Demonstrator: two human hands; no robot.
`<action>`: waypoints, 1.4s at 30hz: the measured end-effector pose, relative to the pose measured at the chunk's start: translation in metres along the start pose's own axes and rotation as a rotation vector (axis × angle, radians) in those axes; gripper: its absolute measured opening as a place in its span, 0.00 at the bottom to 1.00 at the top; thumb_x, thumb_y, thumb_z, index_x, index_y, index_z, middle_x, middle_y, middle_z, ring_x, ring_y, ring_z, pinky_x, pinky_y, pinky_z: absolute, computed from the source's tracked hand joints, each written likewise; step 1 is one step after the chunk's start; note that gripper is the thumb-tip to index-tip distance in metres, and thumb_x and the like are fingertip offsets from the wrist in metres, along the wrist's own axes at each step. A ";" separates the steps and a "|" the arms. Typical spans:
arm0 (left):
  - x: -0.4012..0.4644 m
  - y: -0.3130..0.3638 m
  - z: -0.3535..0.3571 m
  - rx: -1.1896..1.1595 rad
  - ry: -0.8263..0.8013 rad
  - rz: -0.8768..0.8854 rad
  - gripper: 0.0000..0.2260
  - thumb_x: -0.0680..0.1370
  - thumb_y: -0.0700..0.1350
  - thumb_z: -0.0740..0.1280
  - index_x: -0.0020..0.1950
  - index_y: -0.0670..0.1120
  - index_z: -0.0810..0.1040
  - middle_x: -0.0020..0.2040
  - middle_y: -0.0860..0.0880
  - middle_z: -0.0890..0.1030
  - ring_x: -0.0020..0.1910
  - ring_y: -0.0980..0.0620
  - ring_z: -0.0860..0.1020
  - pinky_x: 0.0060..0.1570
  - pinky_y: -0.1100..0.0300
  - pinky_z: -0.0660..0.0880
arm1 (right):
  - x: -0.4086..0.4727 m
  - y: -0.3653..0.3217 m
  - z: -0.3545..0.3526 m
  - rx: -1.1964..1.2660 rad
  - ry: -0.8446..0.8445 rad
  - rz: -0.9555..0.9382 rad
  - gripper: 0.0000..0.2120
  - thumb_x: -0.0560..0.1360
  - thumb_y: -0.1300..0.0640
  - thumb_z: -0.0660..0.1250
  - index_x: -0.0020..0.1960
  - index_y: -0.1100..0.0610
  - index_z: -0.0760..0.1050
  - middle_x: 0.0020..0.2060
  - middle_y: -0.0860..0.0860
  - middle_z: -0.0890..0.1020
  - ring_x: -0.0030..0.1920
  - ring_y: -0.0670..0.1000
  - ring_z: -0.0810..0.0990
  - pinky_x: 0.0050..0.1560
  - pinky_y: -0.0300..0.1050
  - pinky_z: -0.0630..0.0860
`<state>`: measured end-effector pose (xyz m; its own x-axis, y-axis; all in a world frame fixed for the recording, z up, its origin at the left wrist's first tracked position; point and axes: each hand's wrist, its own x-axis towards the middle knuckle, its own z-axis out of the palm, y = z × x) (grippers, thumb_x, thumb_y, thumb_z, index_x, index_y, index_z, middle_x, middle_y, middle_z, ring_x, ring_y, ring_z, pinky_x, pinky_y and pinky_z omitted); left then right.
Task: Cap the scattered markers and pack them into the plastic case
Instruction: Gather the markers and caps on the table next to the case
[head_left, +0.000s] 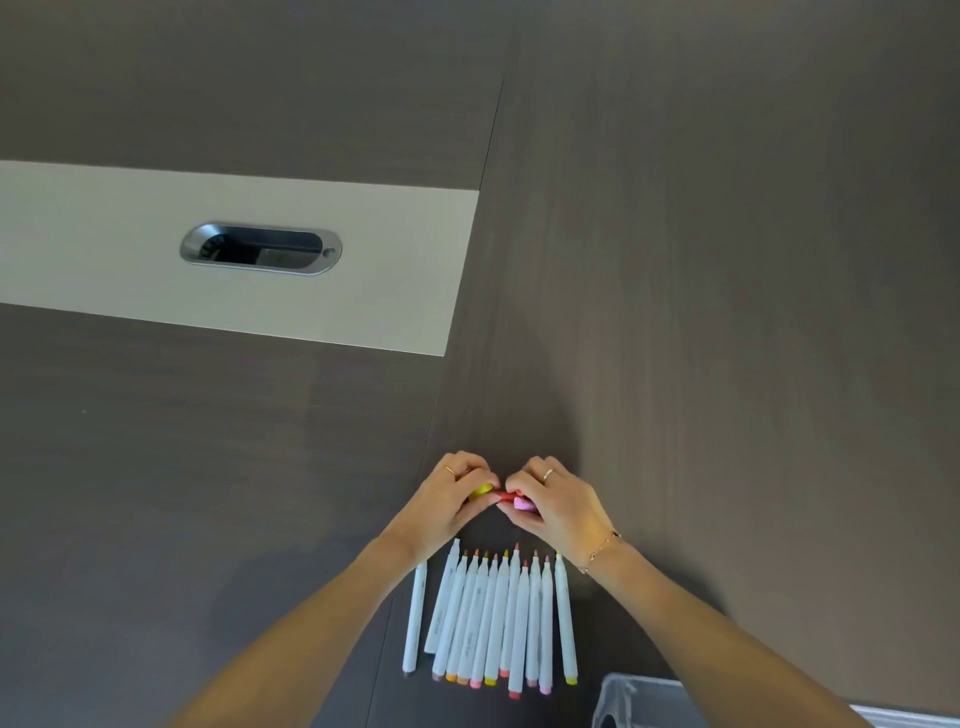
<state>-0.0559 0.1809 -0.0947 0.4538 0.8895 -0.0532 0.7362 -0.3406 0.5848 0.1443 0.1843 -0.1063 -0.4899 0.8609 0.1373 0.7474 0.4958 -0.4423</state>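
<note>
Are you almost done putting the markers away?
Not yet. The markers are lined up on the table, tips still bare, none capped. The left hand and right hand are gathering small caps: a yellow cap and pink cap show. The plastic case holds nothing visible.

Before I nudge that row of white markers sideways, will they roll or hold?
Probably roll: the markers look round-barrelled and lie loose on a smooth table. Likely stiff and light, as slim plastic tubes. Packed side by side, a push on one would likely shove its neighbours; the lone left marker could roll off alone.
</note>
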 end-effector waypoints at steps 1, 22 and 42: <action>0.002 -0.003 -0.003 0.002 0.002 0.019 0.15 0.79 0.55 0.58 0.57 0.49 0.78 0.57 0.52 0.74 0.58 0.58 0.68 0.60 0.63 0.71 | 0.004 0.003 0.000 0.023 0.000 -0.003 0.12 0.67 0.47 0.75 0.44 0.51 0.77 0.39 0.47 0.79 0.38 0.46 0.78 0.34 0.32 0.75; 0.000 -0.001 -0.027 -0.383 -0.221 -0.167 0.22 0.82 0.53 0.52 0.76 0.60 0.52 0.75 0.62 0.57 0.73 0.65 0.58 0.72 0.63 0.60 | -0.001 -0.002 -0.024 0.465 -0.379 0.263 0.30 0.73 0.48 0.70 0.71 0.44 0.62 0.73 0.37 0.57 0.57 0.42 0.79 0.63 0.39 0.73; -0.040 0.149 -0.040 -0.819 -0.052 -0.431 0.12 0.80 0.32 0.57 0.50 0.42 0.78 0.41 0.48 0.79 0.38 0.50 0.77 0.43 0.60 0.72 | -0.138 -0.050 -0.139 0.676 -0.058 0.660 0.16 0.77 0.67 0.59 0.43 0.48 0.78 0.38 0.52 0.84 0.39 0.46 0.82 0.47 0.34 0.77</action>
<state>0.0151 0.1064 0.0265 0.2603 0.8677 -0.4235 0.2715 0.3552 0.8945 0.2368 0.0562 0.0197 -0.0962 0.9279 -0.3602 0.4723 -0.2760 -0.8371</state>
